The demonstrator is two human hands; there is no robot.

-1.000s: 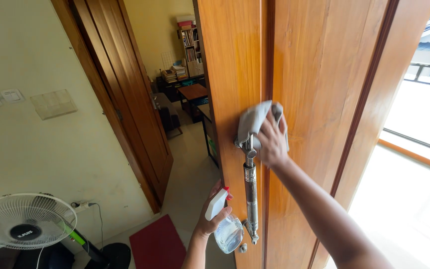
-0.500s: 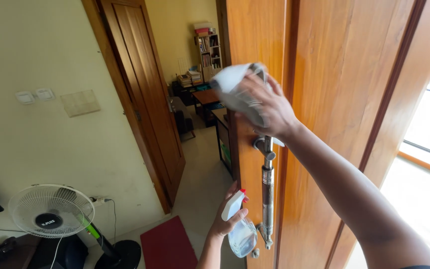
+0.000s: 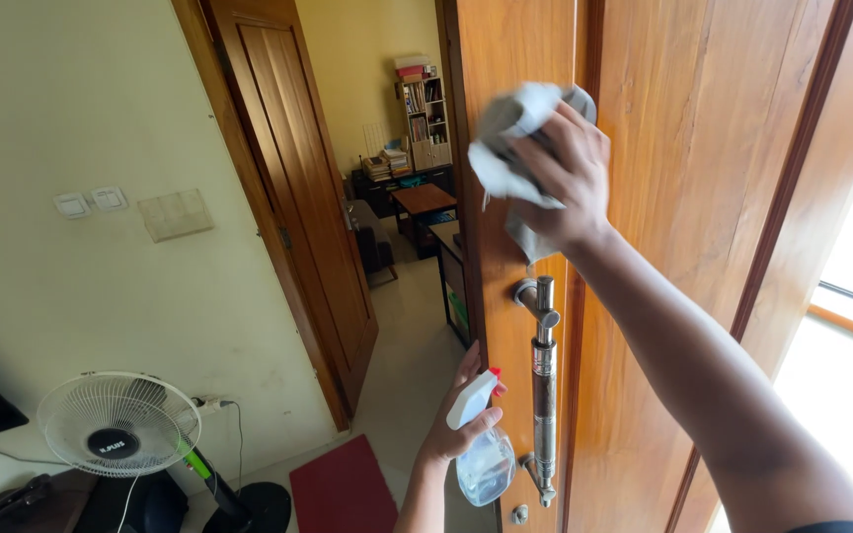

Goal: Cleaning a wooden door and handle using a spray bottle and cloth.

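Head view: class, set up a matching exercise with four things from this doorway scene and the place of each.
Things:
1. grey cloth
2. spray bottle
3. metal door handle
4. white fan

Places:
A. bottom left, by the wall
B. in the left hand
C. upright on the wooden door
D. under the right hand, against the door

Pairs: 1-D, 2-B, 3-C, 4-A

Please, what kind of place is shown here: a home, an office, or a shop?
Most likely a home. A wooden door with a long metal handle opens onto a room with a bookshelf and a low table; a standing fan and a red mat are nearby.
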